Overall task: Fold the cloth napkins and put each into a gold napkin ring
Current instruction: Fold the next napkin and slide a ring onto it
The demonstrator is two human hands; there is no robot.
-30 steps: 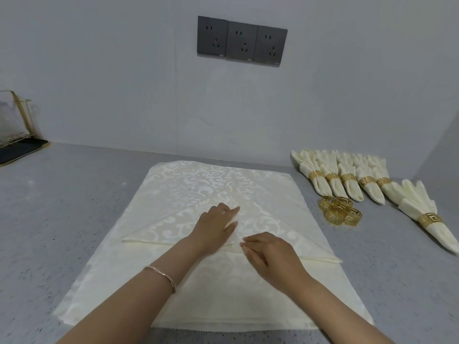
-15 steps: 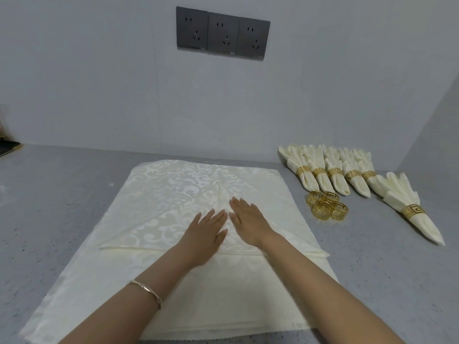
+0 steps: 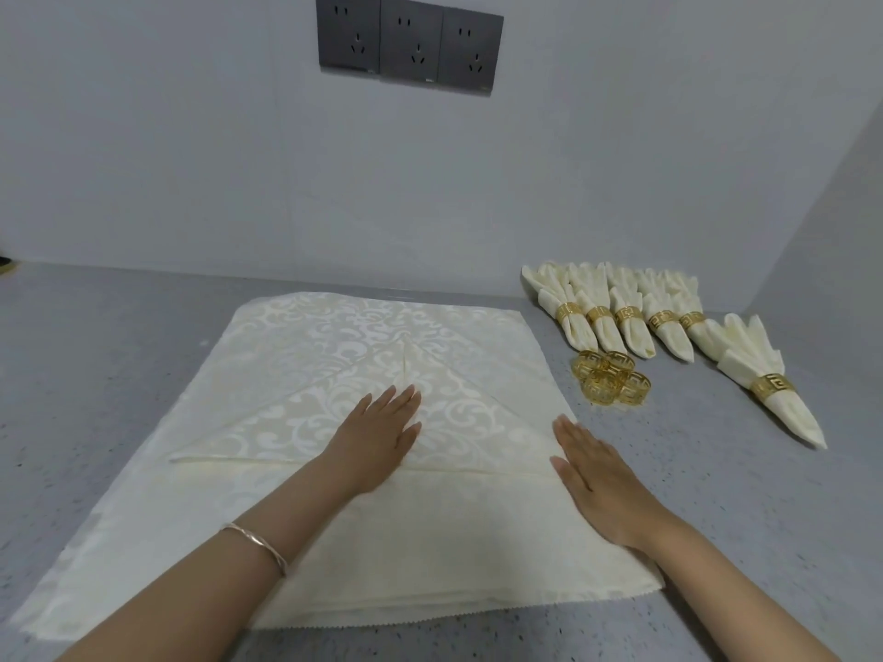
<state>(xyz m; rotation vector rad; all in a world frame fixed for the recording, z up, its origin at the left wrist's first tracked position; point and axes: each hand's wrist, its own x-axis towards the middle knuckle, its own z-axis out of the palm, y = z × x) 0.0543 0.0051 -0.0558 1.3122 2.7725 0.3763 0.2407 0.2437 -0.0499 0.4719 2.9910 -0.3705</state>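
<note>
My napkin (image 3: pixel 286 422) lies in the middle of the frame. It is folded into a triangle with its point away from me, on top of a pile (image 3: pixel 430 542) of flat napkins on the bench (image 3: pixel 95 365). My left hand (image 3: pixel 377 441) lies flat on the middle of the triangle. Its fingers (image 3: pixel 399 403) are straight and close together, holding nothing, only pressing down. My right hand (image 3: pixel 597 475) is flat too, on the triangle's right corner, and it grips nothing. I think this step is smoothing the fold so it lies neat. To do it well, I should press with flat palms, not pinch, and slide from the middle out to the corners so the bumps get pushed away. The long edge near me should be one straight line, and the two layers should match at the corners. The cloth looks smooth and slippery, so one hand should pin it while the other strokes, or the top layer may slide. I should take care not to drag the napkins under it. At the right of the frame a little heap of gold rings (image 3: pixel 611 382) sits just beside the pile. Behind the heap is a row of done napkins (image 3: pixel 633 336), each in a ring. A crisp fold now should slip into a ring more easily.
</note>
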